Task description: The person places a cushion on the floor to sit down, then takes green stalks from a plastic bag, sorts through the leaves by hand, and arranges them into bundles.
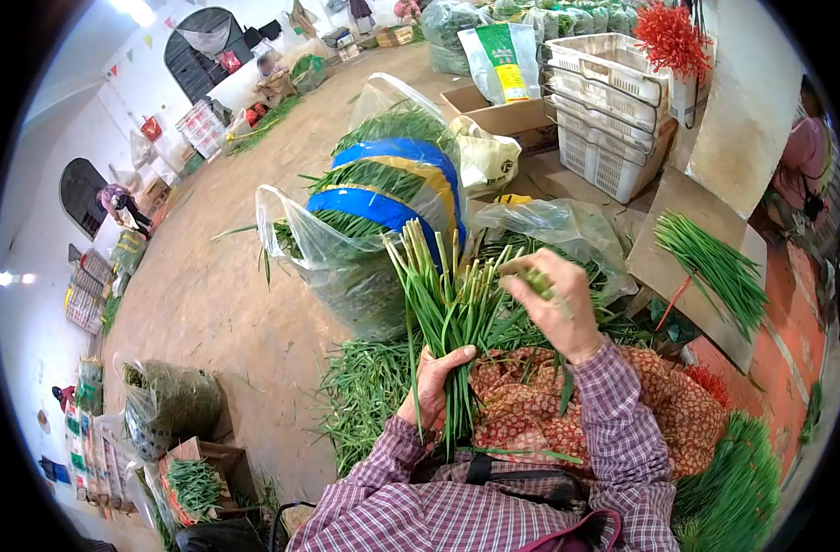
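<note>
My left hand (432, 385) is closed around a loose bunch of long green stalks (452, 308) that look like garlic chives, pale cut ends upward. At the upper right of the bunch is my right hand (562, 304), its fingers curled round a few short greenish pieces, blurred by motion; they look like stalk ends. A red floral cloth (530, 405) covers my lap under both hands. Cut green leaves (355, 396) lie heaped to the left of my lap. Just beyond the bunch stands a clear plastic bag (360, 285) stuffed with greens and wrapped in blue and yellow bands.
On a board (664, 267) at right lies a tied bundle of green stalks (714, 267). Stacked white crates (604, 120) stand behind it, with red ties (673, 41) hanging above. More stalks (733, 488) sit at lower right. Other people are at the far left and right edge.
</note>
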A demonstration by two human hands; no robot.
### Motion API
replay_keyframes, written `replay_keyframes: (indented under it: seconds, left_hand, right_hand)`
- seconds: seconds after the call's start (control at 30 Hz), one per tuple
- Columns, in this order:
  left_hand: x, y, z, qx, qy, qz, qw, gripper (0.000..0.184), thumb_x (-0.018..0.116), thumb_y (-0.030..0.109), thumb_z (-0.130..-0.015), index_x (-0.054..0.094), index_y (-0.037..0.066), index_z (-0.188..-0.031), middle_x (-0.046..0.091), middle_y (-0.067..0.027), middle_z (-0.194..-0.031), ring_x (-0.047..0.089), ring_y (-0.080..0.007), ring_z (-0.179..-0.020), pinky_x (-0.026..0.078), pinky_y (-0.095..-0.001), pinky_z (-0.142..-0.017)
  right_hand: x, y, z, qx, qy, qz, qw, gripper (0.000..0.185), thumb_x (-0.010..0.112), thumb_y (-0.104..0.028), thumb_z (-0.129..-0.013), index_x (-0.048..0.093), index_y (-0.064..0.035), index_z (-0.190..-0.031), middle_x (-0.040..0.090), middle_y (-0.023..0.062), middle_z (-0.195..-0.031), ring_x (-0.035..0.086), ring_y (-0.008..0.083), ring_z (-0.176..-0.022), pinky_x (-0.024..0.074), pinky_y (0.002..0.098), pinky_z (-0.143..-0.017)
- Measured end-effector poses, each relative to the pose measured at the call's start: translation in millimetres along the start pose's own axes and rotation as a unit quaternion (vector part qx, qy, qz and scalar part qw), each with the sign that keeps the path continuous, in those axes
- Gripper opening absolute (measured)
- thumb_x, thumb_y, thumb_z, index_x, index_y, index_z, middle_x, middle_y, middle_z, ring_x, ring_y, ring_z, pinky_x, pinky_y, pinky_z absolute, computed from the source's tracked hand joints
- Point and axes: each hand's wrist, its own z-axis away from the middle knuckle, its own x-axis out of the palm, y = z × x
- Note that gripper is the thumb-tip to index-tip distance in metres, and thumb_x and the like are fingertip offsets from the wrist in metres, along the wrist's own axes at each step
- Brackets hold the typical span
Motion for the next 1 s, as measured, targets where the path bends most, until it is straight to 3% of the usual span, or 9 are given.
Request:
replay_keyframes:
  seconds: [0.1,0.27,0.33,0.4,0.47,0.6,0.63,0.77,1.0]
  left_hand:
    - [14,9,4,0.005,0.008,0.017,1.0,0.024,0.069,0.007,-0.079,0.06,0.001,-0.101,0.066,-0.006,-0.078,0.061,-0.0125,-0.058,0.051,-0.024,-0.051]
    - [3,6,-3,0.019,0.02,-0.004,1.0,0.029,0.07,0.005,-0.078,0.061,0.0,-0.105,0.067,-0.0064,-0.084,0.063,-0.0112,-0.063,0.052,-0.0231,-0.054]
    - [-4,6,-8,0.041,0.015,-0.029,0.999,0.026,0.069,0.005,-0.078,0.062,0.0,-0.103,0.068,-0.0065,-0.085,0.063,-0.011,-0.065,0.052,-0.0227,-0.057]
    - [-18,3,-17,0.034,0.02,-0.045,0.998,0.027,0.07,0.003,-0.079,0.063,0.001,-0.104,0.068,-0.006,-0.09,0.064,-0.0116,-0.071,0.053,-0.0243,-0.064]
    - [-23,5,-20,0.024,0.021,-0.062,0.998,0.028,0.07,0.002,-0.079,0.063,0.002,-0.106,0.068,-0.0055,-0.096,0.065,-0.0122,-0.078,0.055,-0.0259,-0.072]
    - [-27,4,-23,0.043,0.02,-0.081,0.996,0.025,0.07,0.002,-0.078,0.064,0.003,-0.103,0.067,-0.0023,-0.093,0.063,-0.0101,-0.077,0.052,-0.0247,-0.07]
    - [-24,3,-23,0.055,0.019,-0.078,0.995,0.025,0.07,0.002,-0.078,0.065,0.003,-0.102,0.067,-0.0013,-0.093,0.062,-0.0094,-0.077,0.051,-0.0243,-0.069]
    - [-20,-3,-23,0.082,0.02,-0.089,0.992,0.027,0.07,0.003,-0.079,0.063,0.004,-0.105,0.066,0.0008,-0.092,0.06,-0.0078,-0.078,0.049,-0.023,-0.069]
    - [-27,-1,-21,0.082,0.008,-0.139,0.987,0.031,0.072,0.004,-0.079,0.06,0.003,-0.108,0.066,-0.0031,-0.097,0.062,-0.0105,-0.084,0.051,-0.0252,-0.075]
  right_hand:
    - [10,-9,0,-0.095,-0.029,0.124,0.987,0.023,0.073,-0.019,-0.077,0.065,-0.0012,-0.089,0.063,0.0105,-0.084,0.064,0.0238,-0.071,0.0505,0.0315,-0.06]
    - [19,6,1,-0.109,-0.033,0.116,0.987,0.018,0.071,-0.013,-0.078,0.063,0.001,-0.083,0.062,0.0097,-0.076,0.06,0.0207,-0.064,0.0452,0.0308,-0.056]
    - [8,-8,0,0.038,-0.143,-0.058,0.987,0.019,0.07,-0.015,-0.079,0.064,0.002,-0.085,0.062,0.0088,-0.076,0.059,0.0147,-0.064,0.0473,0.0296,-0.059]
    - [-8,-35,0,0.076,-0.169,-0.109,0.977,0.018,0.069,-0.015,-0.08,0.065,0.0025,-0.085,0.062,0.0074,-0.073,0.056,0.0091,-0.065,0.0457,0.0261,-0.059]
    - [-21,-46,1,0.122,-0.288,-0.234,0.921,0.02,0.07,-0.017,-0.081,0.066,0.0023,-0.087,0.063,0.0073,-0.074,0.057,0.0079,-0.067,0.0457,0.0245,-0.059]
    - [-6,-44,-2,0.03,-0.247,-0.09,0.964,0.025,0.071,-0.021,-0.081,0.066,0.0012,-0.091,0.064,0.009,-0.077,0.061,0.0124,-0.068,0.0476,0.0264,-0.06]
    - [13,-26,-3,-0.104,-0.156,-0.028,0.982,0.027,0.072,-0.022,-0.078,0.066,-0.0004,-0.094,0.064,0.0108,-0.079,0.064,0.0201,-0.069,0.0494,0.0307,-0.06]
    - [37,-16,-2,-0.095,-0.102,0.138,0.981,0.032,0.073,-0.023,-0.075,0.064,-0.0034,-0.099,0.063,0.0104,-0.085,0.064,0.0284,-0.072,0.051,0.0362,-0.062]
    - [35,-8,-5,-0.074,-0.168,0.25,0.951,0.033,0.074,-0.023,-0.074,0.066,-0.0025,-0.098,0.063,0.0107,-0.081,0.064,0.027,-0.07,0.0517,0.0355,-0.059]
